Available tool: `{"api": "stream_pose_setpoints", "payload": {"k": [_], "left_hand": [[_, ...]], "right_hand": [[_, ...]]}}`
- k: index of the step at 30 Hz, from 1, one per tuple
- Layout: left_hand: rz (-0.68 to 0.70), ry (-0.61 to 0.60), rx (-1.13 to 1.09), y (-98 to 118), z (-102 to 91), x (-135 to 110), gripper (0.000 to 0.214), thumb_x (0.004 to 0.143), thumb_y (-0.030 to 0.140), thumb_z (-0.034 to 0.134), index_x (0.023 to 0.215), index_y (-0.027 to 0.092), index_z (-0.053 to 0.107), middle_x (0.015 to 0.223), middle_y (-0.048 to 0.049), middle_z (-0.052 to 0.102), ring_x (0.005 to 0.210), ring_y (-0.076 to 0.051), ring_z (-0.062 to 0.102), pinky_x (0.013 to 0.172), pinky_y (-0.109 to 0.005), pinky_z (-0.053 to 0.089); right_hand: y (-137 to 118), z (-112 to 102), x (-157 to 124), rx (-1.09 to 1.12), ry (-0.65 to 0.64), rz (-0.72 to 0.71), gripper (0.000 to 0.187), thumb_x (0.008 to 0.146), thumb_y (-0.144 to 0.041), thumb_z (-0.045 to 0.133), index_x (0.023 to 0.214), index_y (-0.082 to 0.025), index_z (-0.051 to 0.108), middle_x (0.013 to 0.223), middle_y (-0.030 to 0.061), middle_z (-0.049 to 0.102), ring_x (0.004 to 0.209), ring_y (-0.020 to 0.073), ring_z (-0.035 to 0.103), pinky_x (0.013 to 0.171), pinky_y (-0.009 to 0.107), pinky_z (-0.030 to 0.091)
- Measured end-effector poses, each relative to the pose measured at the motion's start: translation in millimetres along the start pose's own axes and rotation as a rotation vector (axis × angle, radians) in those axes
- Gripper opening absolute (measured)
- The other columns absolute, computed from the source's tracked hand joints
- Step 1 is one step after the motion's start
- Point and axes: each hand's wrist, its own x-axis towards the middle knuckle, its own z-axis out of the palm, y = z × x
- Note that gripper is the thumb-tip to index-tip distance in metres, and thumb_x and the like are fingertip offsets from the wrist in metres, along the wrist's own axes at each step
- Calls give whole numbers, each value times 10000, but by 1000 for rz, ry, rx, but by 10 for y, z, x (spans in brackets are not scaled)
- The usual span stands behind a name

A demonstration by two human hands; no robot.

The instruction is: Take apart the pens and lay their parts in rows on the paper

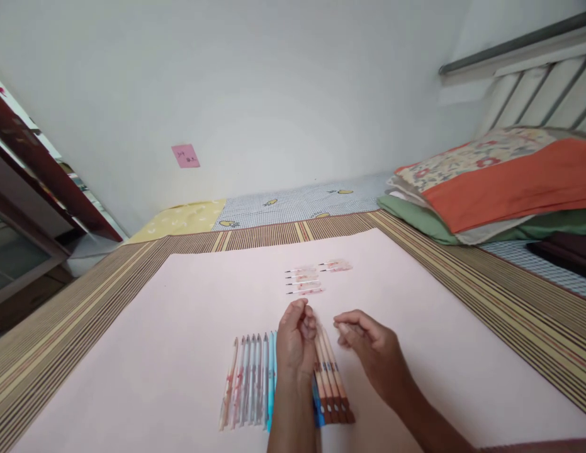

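A row of several pens lies side by side on a pale pink sheet: pastel and blue ones at the left, brown ones at the right. My left hand rests over the middle of the row with its fingers curled closed; what they grip is hidden. My right hand hovers just right of it, fingers bent in a loose pinch with nothing visible in them. Beyond the hands lie several small pink pen caps with dark tips.
The pink sheet lies on a striped woven mat on a bed. Folded orange, floral and green bedding is stacked at the right. A white wall with a pink sticky note stands behind; dark wooden furniture at the left.
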Motion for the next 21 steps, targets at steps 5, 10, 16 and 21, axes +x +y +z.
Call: {"api": "stream_pose_setpoints", "payload": {"k": [5, 10, 16, 21], "left_hand": [[6, 10, 4, -20, -53, 28, 345, 628, 334, 896, 781, 128, 665, 626, 13, 595, 498, -60, 486, 433, -152, 318], [23, -2, 85, 5, -28, -49, 430, 620, 411, 915, 685, 154, 575, 610, 23, 555, 505, -59, 452, 445, -159, 324], [184, -52, 289, 351, 39, -244, 515, 754, 472, 832, 611, 197, 421, 581, 52, 444, 490, -68, 337, 438, -193, 286], [304, 108, 554, 835, -97, -423, 491, 743, 567, 799, 643, 200, 490, 619, 36, 477, 568, -109, 409, 522, -222, 389]], "right_hand": [[19, 358, -48, 497, 218, 265, 410, 761, -569, 786, 918, -193, 741, 819, 35, 682, 628, 137, 572, 615, 298, 499], [299, 309, 156, 642, 344, 273, 424, 734, -559, 828, 926, -189, 747, 797, 12, 651, 641, 115, 554, 597, 262, 476], [428, 167, 308, 774, 440, 334, 423, 632, -478, 899, 890, -175, 754, 777, 14, 648, 652, 121, 556, 584, 261, 478], [353, 198, 351, 809, 411, 323, 402, 646, -486, 887, 868, -177, 759, 771, 10, 645, 643, 109, 540, 577, 249, 463]]}}
